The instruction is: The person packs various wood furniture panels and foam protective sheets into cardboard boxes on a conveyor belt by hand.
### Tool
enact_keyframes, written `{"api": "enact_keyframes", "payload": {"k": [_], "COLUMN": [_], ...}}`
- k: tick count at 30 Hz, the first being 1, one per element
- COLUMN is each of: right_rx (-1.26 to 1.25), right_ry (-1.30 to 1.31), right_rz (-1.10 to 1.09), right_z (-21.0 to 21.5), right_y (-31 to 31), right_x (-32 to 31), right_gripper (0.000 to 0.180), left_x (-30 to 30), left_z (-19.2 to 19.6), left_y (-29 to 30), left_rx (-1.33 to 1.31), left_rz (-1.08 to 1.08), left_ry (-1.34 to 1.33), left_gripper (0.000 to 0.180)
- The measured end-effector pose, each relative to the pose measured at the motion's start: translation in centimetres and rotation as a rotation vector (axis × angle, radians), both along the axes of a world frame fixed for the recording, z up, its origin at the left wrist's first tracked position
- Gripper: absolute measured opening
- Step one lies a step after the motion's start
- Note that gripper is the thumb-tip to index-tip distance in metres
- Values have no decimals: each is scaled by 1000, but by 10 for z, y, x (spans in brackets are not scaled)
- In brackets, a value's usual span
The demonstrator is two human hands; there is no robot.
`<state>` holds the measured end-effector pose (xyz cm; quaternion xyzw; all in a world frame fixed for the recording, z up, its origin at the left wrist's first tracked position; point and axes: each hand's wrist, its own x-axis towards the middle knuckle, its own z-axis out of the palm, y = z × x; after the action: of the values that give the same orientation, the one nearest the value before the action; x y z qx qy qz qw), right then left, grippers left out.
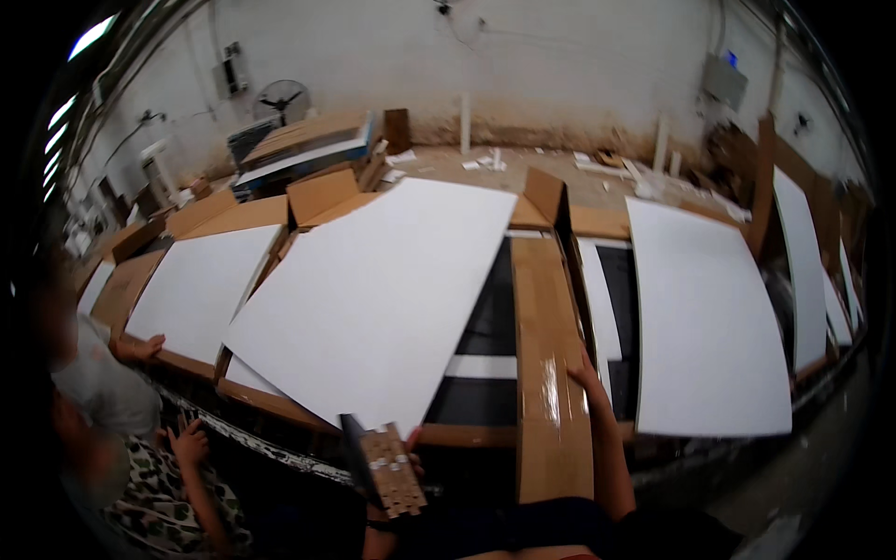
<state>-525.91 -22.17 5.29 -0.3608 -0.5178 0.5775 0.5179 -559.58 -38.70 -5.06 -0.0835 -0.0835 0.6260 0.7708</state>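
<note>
My right hand grips the right edge of a long, flat brown cardboard box with shiny clear tape. This box lies lengthwise over an open carton, its near end close to my body. Low in front of me, my left hand is closed around a small brown piece with a block-like pattern and a dark grey strip beside it; most of its fingers are hidden. Just beyond that hand, a large white panel lies slanted across the cartons. Black panels show inside the carton between it and the box.
Another white panel lies on the right, with more panels standing beyond. At left, a person's hand touches a carton holding a white panel. Another hand is nearer. Behind are a stack of boards and a fan.
</note>
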Motion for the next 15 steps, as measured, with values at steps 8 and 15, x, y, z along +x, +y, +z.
{"api": "enact_keyframes", "payload": {"k": [8, 15], "right_rx": [-74, 275], "right_ry": [-753, -600], "right_rz": [12, 184], "right_z": [-117, -109], "right_y": [55, 78], "right_x": [-94, -119], "right_gripper": [73, 64], "left_x": [-6, 12], "left_z": [67, 88], "left_y": [-2, 8], "left_rx": [25, 30], "left_rz": [119, 83], "left_ry": [159, 175], "left_gripper": [61, 58]}}
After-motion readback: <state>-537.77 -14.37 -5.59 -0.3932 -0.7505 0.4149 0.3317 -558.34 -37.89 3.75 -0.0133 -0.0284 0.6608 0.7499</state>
